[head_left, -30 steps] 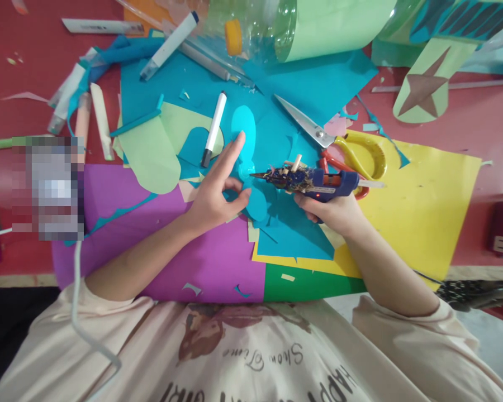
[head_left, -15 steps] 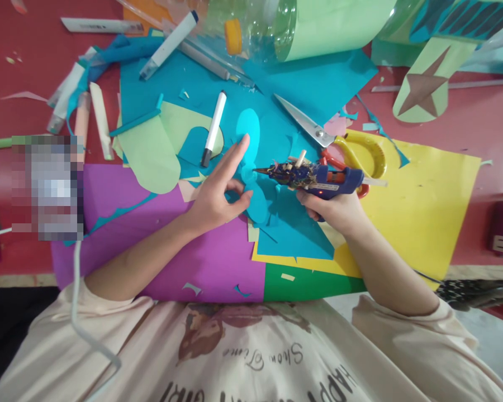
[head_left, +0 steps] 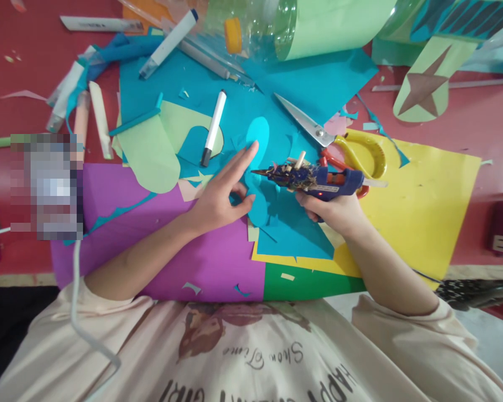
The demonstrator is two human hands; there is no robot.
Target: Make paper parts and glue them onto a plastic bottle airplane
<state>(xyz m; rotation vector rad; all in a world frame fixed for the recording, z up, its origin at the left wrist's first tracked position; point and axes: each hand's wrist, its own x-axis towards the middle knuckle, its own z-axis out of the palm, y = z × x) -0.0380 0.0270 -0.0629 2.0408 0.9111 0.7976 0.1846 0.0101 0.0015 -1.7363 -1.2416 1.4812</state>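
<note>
A bright blue paper cutout (head_left: 259, 209) with rounded lobes lies on the blue sheets in front of me. My left hand (head_left: 224, 195) is at its left side, fingers apart, the index fingertip on the upper lobe and the thumb tip at the lower one. The other fingers are partly hidden beneath. In my right hand (head_left: 333, 212) is a dark blue hot glue gun (head_left: 339, 183), gripped by its handle. Its nozzle points left at the narrow middle of the cutout. Dried glue and scraps cover the gun's front, and a small red light glows on its side.
Scissors (head_left: 305, 120) with yellow and red handles lie behind the glue gun. A white marker (head_left: 214, 128) rests left of the cutout. A clear plastic bottle (head_left: 260, 33) lies at the back. Purple (head_left: 184, 251) and yellow (head_left: 419, 195) sheets cover the front, with scraps about.
The upper lobe of the blue cutout has swung slightly right and down, and my left index finger has shifted right with it. The glue gun has hardly moved.
</note>
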